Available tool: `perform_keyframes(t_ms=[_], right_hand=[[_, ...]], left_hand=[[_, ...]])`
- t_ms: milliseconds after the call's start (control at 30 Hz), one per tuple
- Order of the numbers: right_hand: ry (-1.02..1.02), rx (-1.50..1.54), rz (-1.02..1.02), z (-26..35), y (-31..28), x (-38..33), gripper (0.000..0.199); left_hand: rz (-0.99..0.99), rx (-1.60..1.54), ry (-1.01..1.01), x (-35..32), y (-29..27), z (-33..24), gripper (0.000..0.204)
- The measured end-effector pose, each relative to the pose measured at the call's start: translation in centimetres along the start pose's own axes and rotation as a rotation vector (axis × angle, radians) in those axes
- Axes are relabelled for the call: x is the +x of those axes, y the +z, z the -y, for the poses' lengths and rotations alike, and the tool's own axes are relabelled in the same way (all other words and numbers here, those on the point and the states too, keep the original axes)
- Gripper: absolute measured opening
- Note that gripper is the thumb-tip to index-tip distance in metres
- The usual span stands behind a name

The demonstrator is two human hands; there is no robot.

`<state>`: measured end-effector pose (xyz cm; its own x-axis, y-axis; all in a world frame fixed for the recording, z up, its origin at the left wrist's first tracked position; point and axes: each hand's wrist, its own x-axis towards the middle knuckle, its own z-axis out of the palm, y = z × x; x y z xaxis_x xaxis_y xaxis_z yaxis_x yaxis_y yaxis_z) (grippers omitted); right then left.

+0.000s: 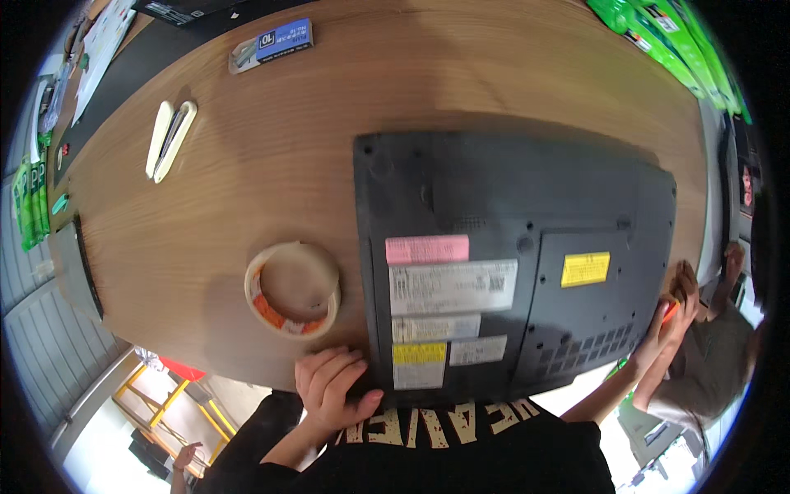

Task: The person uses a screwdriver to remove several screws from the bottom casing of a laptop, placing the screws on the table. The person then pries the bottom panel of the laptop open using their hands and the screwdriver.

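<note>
A black laptop lies upside down on the wooden table, its screwed bottom cover, vent slots and several paper labels facing up. By its near left corner rests my left hand, fingers loosely bent on the table's edge, thumb towards the laptop, holding nothing. My right hand is at the laptop's right side, closed around a small orange thing mostly hidden by the fingers. Left of the laptop, close to my left hand, stands a roll of tape with an orange printed core.
A cream stapler and a blue staple pack lie at the far left. Green packages stand at the far right. A person in a grey top is close by on the right; another person's hand shows at the lower left.
</note>
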<state>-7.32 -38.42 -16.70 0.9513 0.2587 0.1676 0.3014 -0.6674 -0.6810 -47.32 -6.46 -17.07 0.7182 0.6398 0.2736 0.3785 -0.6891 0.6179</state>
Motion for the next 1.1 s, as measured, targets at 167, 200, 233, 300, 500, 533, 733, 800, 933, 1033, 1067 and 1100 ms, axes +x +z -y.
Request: perform_keyframes(t_ms=[167, 200, 233, 300, 500, 533, 733, 800, 933, 1033, 1067, 1100], right_hand=[[-0.049, -0.231, -0.020, -0.5, -0.3, 0.0, 0.032], [-0.066, -0.268, -0.021, -0.5, -0.4, -0.1, 0.032], [-0.078, -0.306, -0.021, -0.6, -0.6, -0.2, 0.031], [-0.107, -0.373, -0.023, -0.8, -1.0, -0.2, 0.031], [-0.322, -0.594, -0.008, -1.5, -2.7, -0.1, 0.030], [-0.426, -0.646, 0.008, -1.6, -2.8, 0.5, 0.030], [0.097, -0.037, 0.058, -0.8, -1.1, 0.4, 0.024], [0.042, 0.113, 0.097, -0.1, -0.1, 1.0, 0.023], [0.101, 0.139, 0.058, 0.9, 0.5, 0.0, 0.022], [0.075, 0.124, 0.041, 1.6, 1.2, 0.1, 0.022], [0.088, 0.114, 0.028, 1.8, 1.2, 0.2, 0.022], [0.085, 0.100, 0.030, 1.8, 1.4, 0.2, 0.022]], left_hand=[[0.020, 0.007, -0.059, -0.7, 0.2, 0.3, 0.026], [-0.002, -0.013, -0.057, -0.8, 0.3, 0.4, 0.024], [0.008, -0.021, -0.070, -0.9, 0.2, 0.4, 0.023], [0.093, 0.001, -0.067, -0.5, -0.9, 0.4, 0.024], [0.202, -0.040, -0.088, -0.8, -1.4, 0.7, 0.038], [0.189, -0.044, -0.062, -1.0, -1.4, 0.9, 0.040], [0.231, -0.062, -0.044, 0.0, -1.1, 0.9, 0.047], [0.183, -0.069, -0.027, -0.4, -0.8, 1.2, 0.048], [0.129, -0.041, 0.003, -0.5, -0.3, 0.9, 0.052], [0.185, 0.045, -0.054, -0.4, -1.0, 0.6, 0.054], [0.198, 0.034, -0.043, -1.0, -1.2, 0.6, 0.054], [0.205, 0.041, -0.068, -1.7, -1.3, 0.7, 0.055]])
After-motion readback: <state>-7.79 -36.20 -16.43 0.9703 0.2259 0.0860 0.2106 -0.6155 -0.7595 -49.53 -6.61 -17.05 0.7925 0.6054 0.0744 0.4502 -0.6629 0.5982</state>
